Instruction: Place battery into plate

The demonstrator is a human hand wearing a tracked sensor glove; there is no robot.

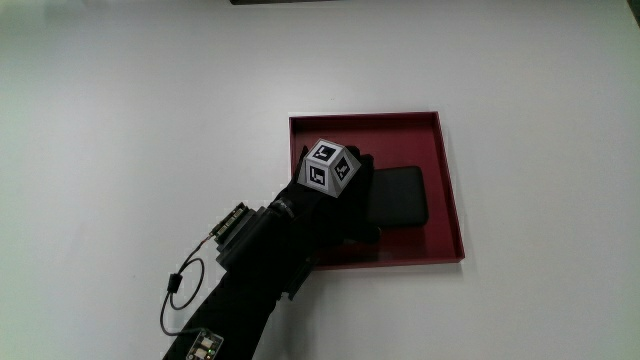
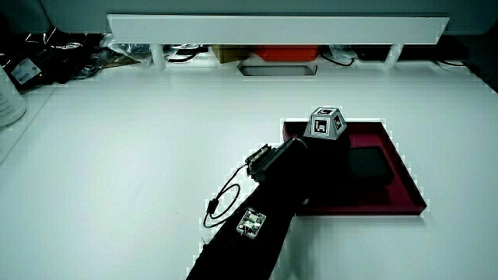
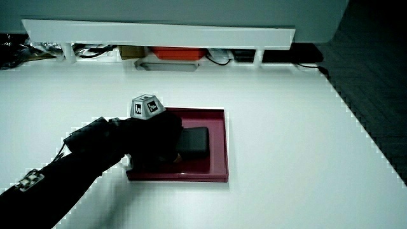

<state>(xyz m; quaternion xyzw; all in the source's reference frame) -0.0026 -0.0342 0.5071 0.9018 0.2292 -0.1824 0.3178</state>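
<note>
Nearest to me is the forearm [image 1: 235, 300], black sleeve, coming up over the white table [image 1: 130, 120] toward the plate. A small circuit board [image 1: 207, 346] sits on the sleeve, a thin black cable [image 1: 178, 290] loops off it onto the table, and a second small connector block [image 1: 230, 222] sits at the wrist.

Next, the hand [image 1: 335, 200] is over the plate's near-middle part, patterned cube [image 1: 332, 166] on its back facing up. In both side views the hand [image 2: 315, 159] sits low inside the plate, cube [image 3: 147, 107] on top. I cannot tell whether the fingers are curled, spread or pinching anything; the glove and the dark battery merge where they meet.

The plate [image 1: 448, 160] is a dark red square tray with a raised rim, flat on the table. The battery [image 1: 400, 196], a flat black rounded rectangle, lies inside the plate on its floor, just beside the hand and partly under its fingertip end. In a side view the battery [image 2: 369, 166] lies flat; same in a side view [image 3: 194, 142].

Farthest, a low white partition [image 2: 276, 29] runs along the table edge, with clutter [image 2: 280, 54] under it.
</note>
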